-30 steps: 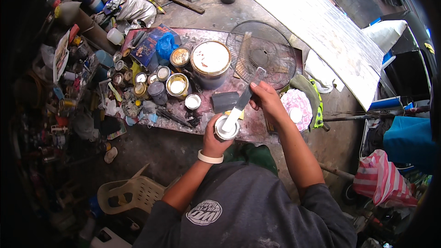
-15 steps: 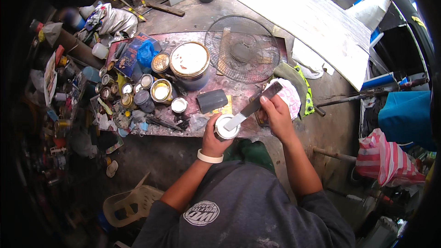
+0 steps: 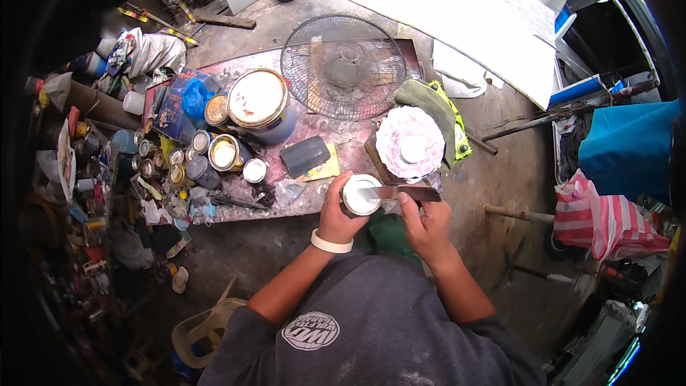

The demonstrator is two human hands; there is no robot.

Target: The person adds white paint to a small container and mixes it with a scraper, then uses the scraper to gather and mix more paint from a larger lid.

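Held in front of my body is a small round can [image 3: 361,202] with white content at its open top, my left hand [image 3: 339,216] wrapped round its side. My right hand [image 3: 427,229] grips a putty knife [image 3: 418,193] by its dark end. The knife lies nearly level, its pale blade tip over or in the white content; I cannot tell how deep. Just beyond the hands, on the paint-stained table [image 3: 314,129], rest a dark grey block [image 3: 306,156] on a yellow sheet [image 3: 331,164] and a pink-and-white round bundle [image 3: 409,144].
A large paint bucket [image 3: 258,99] and several small cans stand on the table's left. A round wire fan guard [image 3: 343,64] lies at the back. A white board [image 3: 457,14] slants across the far right. A plastic chair [image 3: 196,329] is at lower left.
The putty knife has swung from steeply slanted to nearly level over the can, as my right hand came lower. My view has shifted, and the pink-and-white bundle now shows fully.
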